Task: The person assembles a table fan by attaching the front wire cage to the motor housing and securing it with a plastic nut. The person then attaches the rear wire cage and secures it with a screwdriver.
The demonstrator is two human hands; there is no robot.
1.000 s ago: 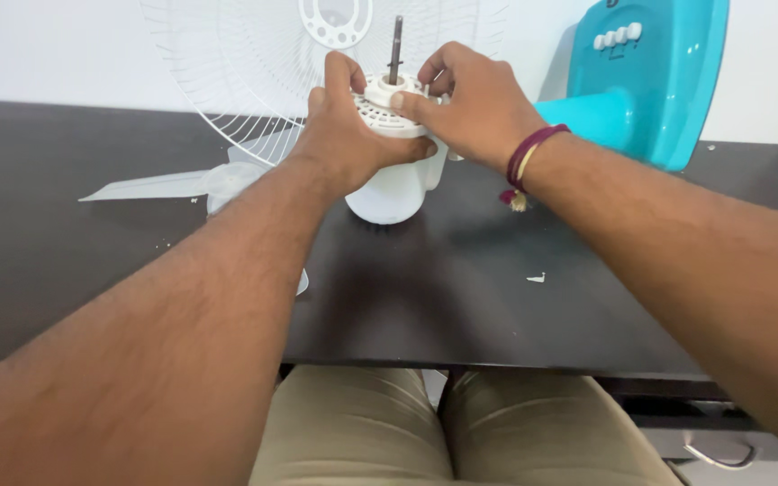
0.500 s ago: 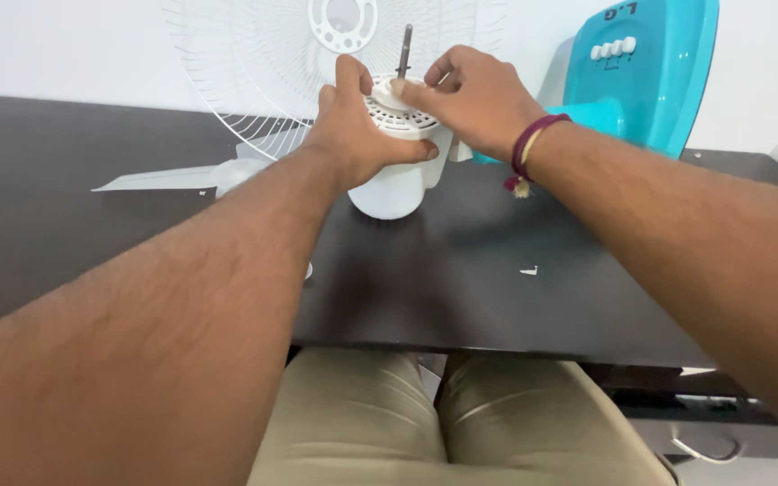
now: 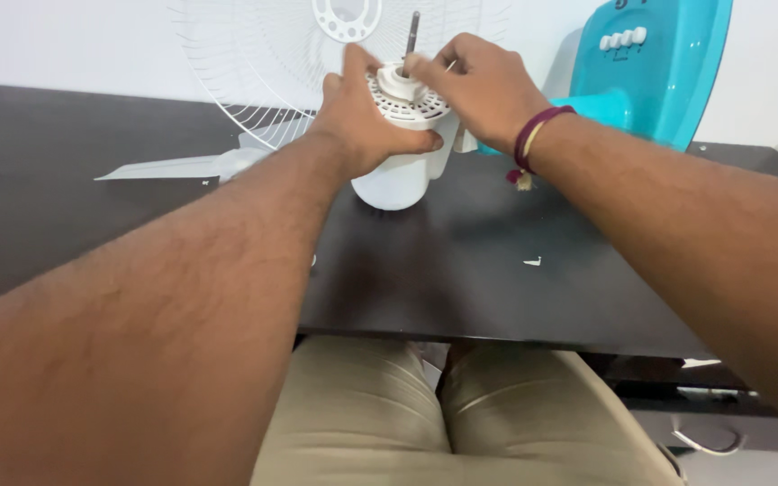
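Note:
A white fan motor housing [image 3: 395, 184] stands upright on the dark table [image 3: 461, 270], its vented top face [image 3: 411, 106] up and a metal shaft [image 3: 412, 32] sticking out. My left hand [image 3: 362, 117] grips the housing's upper left side. My right hand [image 3: 479, 85] rests fingertips on a white round collar [image 3: 400, 83] around the shaft at the top. A maroon thread band circles my right wrist.
A white wire fan guard [image 3: 272, 54] leans against the wall behind. A translucent fan blade [image 3: 182, 166] lies to the left. A teal fan base [image 3: 659, 67] with white buttons stands at the right. A small white chip [image 3: 533, 262] lies on the table.
My right hand's fingers have shifted over the collar at the shaft. My left hand keeps its grip on the housing. The view has moved slightly.

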